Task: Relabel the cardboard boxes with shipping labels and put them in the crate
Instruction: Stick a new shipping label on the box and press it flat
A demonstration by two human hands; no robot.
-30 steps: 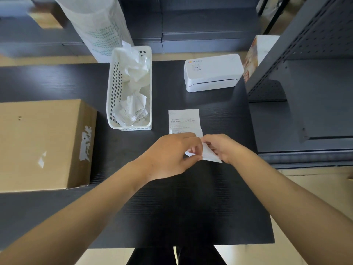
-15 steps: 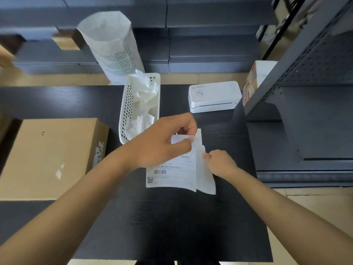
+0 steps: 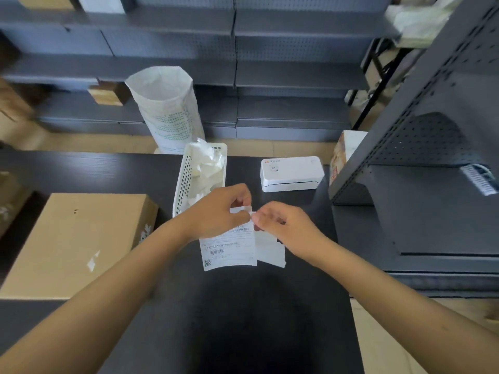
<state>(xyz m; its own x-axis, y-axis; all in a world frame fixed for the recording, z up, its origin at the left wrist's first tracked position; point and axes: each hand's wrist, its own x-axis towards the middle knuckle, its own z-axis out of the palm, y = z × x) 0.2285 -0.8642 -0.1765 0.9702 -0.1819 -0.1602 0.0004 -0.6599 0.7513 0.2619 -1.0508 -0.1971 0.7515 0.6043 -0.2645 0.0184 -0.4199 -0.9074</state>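
A white shipping label (image 3: 229, 248) with a barcode and a QR code hangs above the black table (image 3: 243, 319). My left hand (image 3: 218, 211) pinches its top edge. My right hand (image 3: 280, 225) pinches the plain backing sheet (image 3: 270, 251), which is parted from the label along the right side. A closed brown cardboard box (image 3: 73, 244) lies on the table to the left, with bits of torn old label on its top and side. No crate can be made out.
A white perforated basket (image 3: 183, 182) full of crumpled backing paper stands behind my hands. A white label printer (image 3: 291, 174) sits at the back right. Grey metal shelving (image 3: 421, 163) rises at the right. A white paper sack (image 3: 167, 109) stands beyond the table.
My hands have lifted the label off the table and peeled it from its backing. My right hand rose from the sheet's lower edge to its top, and the view tilted upward.
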